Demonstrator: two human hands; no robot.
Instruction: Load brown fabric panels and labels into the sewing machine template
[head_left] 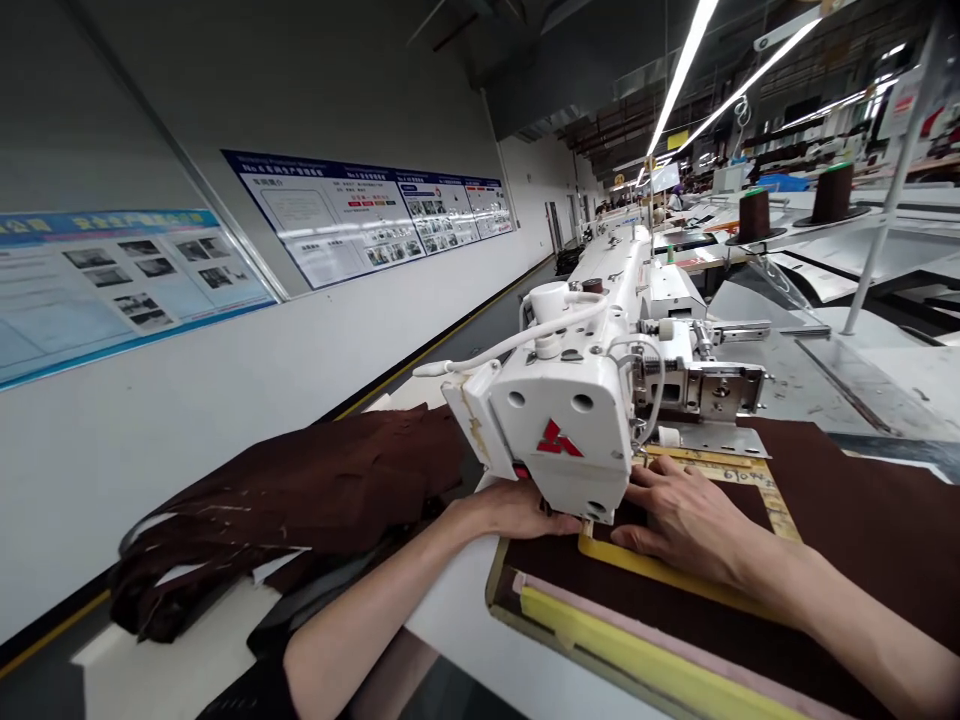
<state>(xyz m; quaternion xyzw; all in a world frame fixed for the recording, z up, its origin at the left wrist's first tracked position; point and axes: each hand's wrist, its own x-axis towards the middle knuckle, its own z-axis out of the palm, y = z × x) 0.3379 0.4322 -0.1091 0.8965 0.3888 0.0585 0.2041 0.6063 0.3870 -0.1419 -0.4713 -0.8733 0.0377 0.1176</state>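
A white sewing machine head with a red emblem stands over dark brown fabric. Beside its needle area my left hand rests low, thumb stretched out on the work; its other fingers are mostly hidden by the machine head. On the other side, my right hand lies spread over the fabric and a yellow-edged template frame with handwriting on it. Its thumb points toward the needle area, which I see only in part. Along the near edge of the fabric runs a yellow strip beside a pink one.
A heap of brown fabric pieces lies left of the machine. Brown thread cones and a thin white pole stand at the right. A metal attachment sits behind my right hand. Notice boards hang on the left wall.
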